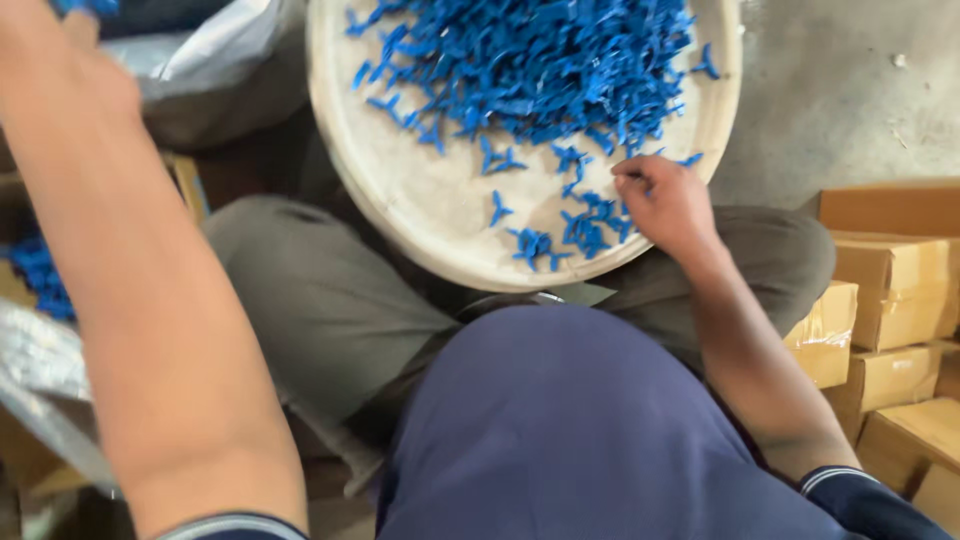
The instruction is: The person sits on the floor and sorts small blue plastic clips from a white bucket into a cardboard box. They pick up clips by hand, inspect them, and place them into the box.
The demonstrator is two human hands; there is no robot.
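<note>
Head view – cardboard boxes (890,300), tray (420,200), blue parts (540,60)

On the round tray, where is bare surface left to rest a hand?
The tray is bare along its left and lower-left, between the rim and the blue plastic pieces. The upper middle is heaped; the right hand works scattered pieces at the lower right.

The left hand (60,60) is blurred and runs off the top edge, so its fingers and whatever it holds cannot be made out. The right hand (668,205) curls over small blue plastic pieces (590,225); its fingertips are hidden, so the grip cannot be told. The round tray (420,200) is cut off at the top. The cardboard boxes (900,300) run past the right edge.
</note>
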